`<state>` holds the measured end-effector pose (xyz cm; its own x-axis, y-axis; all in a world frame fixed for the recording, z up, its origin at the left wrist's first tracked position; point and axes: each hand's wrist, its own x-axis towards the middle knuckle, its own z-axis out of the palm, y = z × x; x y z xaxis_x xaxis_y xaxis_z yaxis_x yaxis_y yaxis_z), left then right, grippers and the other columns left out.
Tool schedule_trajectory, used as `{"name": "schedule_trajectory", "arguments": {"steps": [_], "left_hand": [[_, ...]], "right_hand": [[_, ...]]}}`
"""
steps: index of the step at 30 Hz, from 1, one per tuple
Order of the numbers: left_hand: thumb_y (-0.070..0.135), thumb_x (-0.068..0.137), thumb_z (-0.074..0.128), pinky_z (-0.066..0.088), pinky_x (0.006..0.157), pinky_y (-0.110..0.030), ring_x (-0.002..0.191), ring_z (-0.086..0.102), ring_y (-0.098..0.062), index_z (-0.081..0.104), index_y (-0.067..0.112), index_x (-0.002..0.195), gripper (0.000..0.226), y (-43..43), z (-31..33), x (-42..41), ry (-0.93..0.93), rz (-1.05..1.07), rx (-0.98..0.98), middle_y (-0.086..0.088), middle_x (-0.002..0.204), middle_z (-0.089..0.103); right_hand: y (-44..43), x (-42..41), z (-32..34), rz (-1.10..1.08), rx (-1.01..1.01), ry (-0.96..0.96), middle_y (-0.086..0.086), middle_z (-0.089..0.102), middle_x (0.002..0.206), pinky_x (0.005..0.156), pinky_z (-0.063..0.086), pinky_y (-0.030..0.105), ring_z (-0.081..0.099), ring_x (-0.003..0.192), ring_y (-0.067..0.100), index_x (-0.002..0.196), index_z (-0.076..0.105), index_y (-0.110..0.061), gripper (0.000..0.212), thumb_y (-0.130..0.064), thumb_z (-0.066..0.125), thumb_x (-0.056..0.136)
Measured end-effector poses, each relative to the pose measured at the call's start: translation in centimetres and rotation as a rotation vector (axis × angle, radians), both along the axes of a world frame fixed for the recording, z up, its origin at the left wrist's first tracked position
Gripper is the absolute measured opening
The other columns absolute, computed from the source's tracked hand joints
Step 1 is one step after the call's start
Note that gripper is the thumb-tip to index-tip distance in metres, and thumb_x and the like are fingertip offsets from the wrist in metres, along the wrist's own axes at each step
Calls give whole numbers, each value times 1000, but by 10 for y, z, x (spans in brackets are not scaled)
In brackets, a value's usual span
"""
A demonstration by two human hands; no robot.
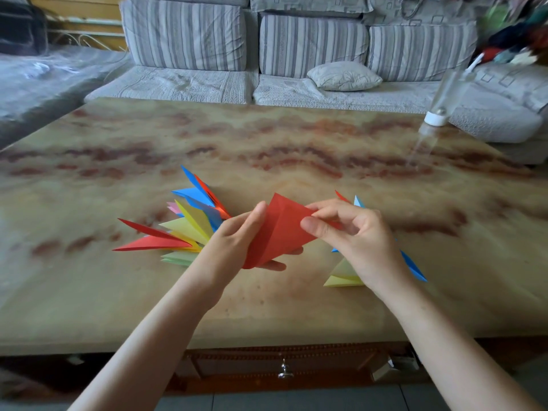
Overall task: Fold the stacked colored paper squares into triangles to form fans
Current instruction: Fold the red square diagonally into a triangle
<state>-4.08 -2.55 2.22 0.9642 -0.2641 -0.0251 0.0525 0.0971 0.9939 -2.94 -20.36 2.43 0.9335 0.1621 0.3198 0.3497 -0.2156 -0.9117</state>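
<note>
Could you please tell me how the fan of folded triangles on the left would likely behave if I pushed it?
The fan is probably very light: thin paper, tips lifting off the table. It would likely slide easily on that glossy top. The loosely splayed triangles might scatter rather than move together; whether they are joined is not visible.

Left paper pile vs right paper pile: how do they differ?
The left pile shows many triangles fanned wide; the right pile shows only a few. The left pile lies mostly in plain view; the right pile is largely hidden behind the right hand. Both are folded coloured paper on the table.
</note>
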Motion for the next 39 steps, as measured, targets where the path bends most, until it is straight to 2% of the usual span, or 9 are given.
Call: {"name": "schedule_trajectory", "arguments": {"steps": [3, 5, 7, 9, 11, 15, 19, 33, 39], "left_hand": [[50, 86, 35, 59, 66, -34, 89, 72, -26, 65, 10, 112, 56, -3, 2, -2, 24, -62, -7, -11, 99, 74], [45, 84, 44, 59, 63, -33, 87, 72, -24, 63, 10, 111, 49, -5, 2, -3, -12, -56, 21, -9, 98, 74], [32, 87, 52, 59, 60, -30, 84, 73, -22, 62, 10, 109, 33, -6, -1, -3, -67, -36, 59, -7, 95, 75], [18, 92, 52, 58, 57, -27, 82, 73, -20, 62, 11, 105, 18, -7, -5, -2, -94, -24, 74, -5, 91, 75], [13, 94, 50, 57, 55, -25, 79, 73, -20, 62, 11, 102, 15, -8, -7, -2, -104, -21, 82, -2, 86, 75], [14, 96, 46, 56, 54, -25, 76, 73, -21, 63, 9, 99, 17, -9, -7, -2, -122, -17, 85, -2, 83, 75], [14, 97, 45, 55, 51, -25, 74, 73, -22, 63, 8, 97, 19, -9, -7, -3, -143, 3, 81, -4, 81, 75], [14, 98, 43, 54, 48, -25, 71, 73, -24, 63, 10, 94, 21, -12, -9, -2, -159, 26, 66, -6, 79, 75], [13, 98, 43, 54, 49, -27, 71, 73, -24, 63, 4, 97, 21, -11, -9, -2, -169, 31, 72, -10, 82, 74]], "right_hand": [[2, -1, 0, -52, 37, 7, -13, 70, 80, 72, 44, 12, 64, 78, 1, 74, 70, -26, 8, -33, 73, 71], [3, -1, 0, -63, 68, 44, -12, 69, 71, 66, 44, 12, 62, 70, 2, 76, 70, -25, 6, -23, 75, 76], [4, -1, -1, -79, 79, 58, -13, 67, 67, 63, 44, 13, 60, 66, 2, 77, 69, -22, 8, -16, 75, 78], [4, -1, -2, -103, 87, 58, -13, 67, 71, 64, 44, 13, 59, 68, 2, 81, 70, -20, 9, -13, 75, 78], [5, 0, -3, -117, 113, 68, -9, 68, 78, 65, 44, 13, 60, 71, 1, 85, 70, -18, 12, -11, 75, 77], [6, -1, -3, -133, 131, 113, -2, 71, 77, 67, 47, 17, 63, 73, 8, 80, 71, -20, 7, -15, 75, 77], [7, -2, -2, -152, 143, 125, -3, 70, 73, 65, 47, 17, 63, 71, 8, 74, 71, -22, 8, -17, 75, 77], [8, -7, 2, -181, 144, 158, -1, 70, 73, 59, 49, 19, 63, 70, 9, 75, 72, -22, 5, -21, 76, 77], [10, -7, 3, -182, 154, 159, -1, 68, 70, 54, 47, 19, 60, 67, 9, 74, 71, -21, 6, -20, 75, 78]]}}
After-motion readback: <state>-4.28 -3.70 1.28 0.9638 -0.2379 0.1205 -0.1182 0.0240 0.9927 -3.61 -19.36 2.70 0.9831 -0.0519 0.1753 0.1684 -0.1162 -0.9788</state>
